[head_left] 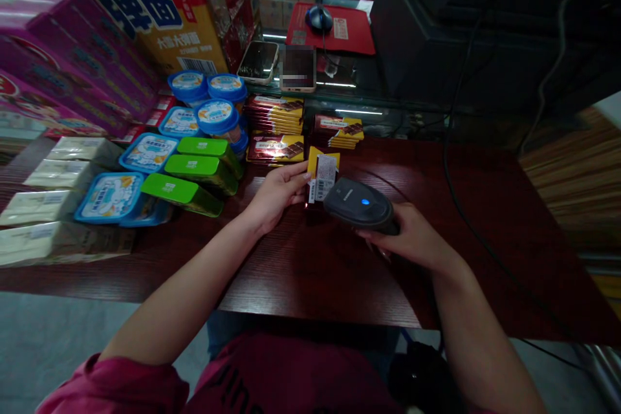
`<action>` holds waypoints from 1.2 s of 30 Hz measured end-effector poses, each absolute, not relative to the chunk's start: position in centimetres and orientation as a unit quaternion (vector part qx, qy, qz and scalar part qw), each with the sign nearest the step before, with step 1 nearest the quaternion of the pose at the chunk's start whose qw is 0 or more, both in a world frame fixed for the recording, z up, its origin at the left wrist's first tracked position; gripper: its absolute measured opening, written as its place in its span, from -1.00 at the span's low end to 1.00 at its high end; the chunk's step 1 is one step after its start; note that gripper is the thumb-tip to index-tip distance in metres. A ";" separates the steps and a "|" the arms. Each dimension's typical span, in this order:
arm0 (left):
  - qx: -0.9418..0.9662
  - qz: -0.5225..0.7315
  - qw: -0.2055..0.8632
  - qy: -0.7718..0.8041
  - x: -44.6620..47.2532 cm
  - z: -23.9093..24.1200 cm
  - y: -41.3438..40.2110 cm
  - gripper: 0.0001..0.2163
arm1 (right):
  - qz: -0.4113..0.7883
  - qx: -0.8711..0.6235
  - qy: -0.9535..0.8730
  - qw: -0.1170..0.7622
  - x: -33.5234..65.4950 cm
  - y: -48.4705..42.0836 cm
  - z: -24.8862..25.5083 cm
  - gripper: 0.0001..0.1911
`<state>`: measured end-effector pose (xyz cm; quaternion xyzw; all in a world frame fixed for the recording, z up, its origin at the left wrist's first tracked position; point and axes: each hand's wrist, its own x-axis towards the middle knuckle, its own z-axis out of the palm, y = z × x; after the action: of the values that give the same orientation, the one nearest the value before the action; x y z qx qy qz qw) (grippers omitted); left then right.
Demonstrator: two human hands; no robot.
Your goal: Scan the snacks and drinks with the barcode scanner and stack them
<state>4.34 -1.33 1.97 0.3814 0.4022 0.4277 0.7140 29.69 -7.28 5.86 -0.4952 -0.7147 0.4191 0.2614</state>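
Note:
My left hand [281,193] grips a chocolate bar [324,174] by its left edge, thumb and fingers closed on the wrapper. The bar's printed side with a barcode label faces up. In my right hand [412,233] is a black barcode scanner [359,204] with a lit blue light on top; its head points left, close over the bar's lower right part, which it hides. Just beyond my left hand lie stacked chocolate bars [275,147], with another pile of chocolate bars [338,129] to their right.
Blue-lidded tubs [218,113], green boxes [184,194] and pale packs [53,207] stand at left, before purple boxes [72,58] and a large carton [145,6]. Two phones [259,61], a mouse [319,18] on a red mat and black equipment [485,45] are behind. A cable [453,174] crosses the right side.

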 end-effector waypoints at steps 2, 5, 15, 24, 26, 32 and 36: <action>0.377 0.427 0.712 0.410 4.4 2.1 -1.4 -0.61 | 0.412 -0.495 -0.721 0.257 29.8 -7.3 5.9 -0.82; 0.370 0.431 0.709 0.418 4.4 2.2 -1.4 -0.64 | 0.404 -0.499 -0.723 0.257 30.0 -7.3 5.7 -0.84; 0.379 0.414 0.722 0.405 3.7 2.0 -1.2 -0.51 | 0.450 -0.517 -0.672 0.279 30.1 -7.3 6.0 -0.77; 0.530 0.487 0.559 0.413 4.5 3.1 -0.3 -0.51 | 0.558 -0.531 -0.530 0.354 31.9 -7.2 5.0 -0.51; 0.628 0.507 0.427 0.408 5.2 4.0 0.6 -0.56 | 0.552 -0.542 -0.507 0.380 32.3 -7.0 5.2 -0.50; 0.851 0.328 0.111 0.395 8.2 5.5 4.7 -0.48 | 0.535 -0.550 -0.500 0.402 32.7 -6.5 5.4 -0.49; 0.899 0.239 0.031 0.366 9.7 4.3 6.8 -0.52 | 0.543 -0.547 -0.494 0.401 32.9 -6.4 5.2 -0.48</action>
<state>9.70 6.85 4.27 0.8989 0.3661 0.2386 0.0309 32.91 -6.40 5.21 -0.5474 -0.4945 0.5430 0.4013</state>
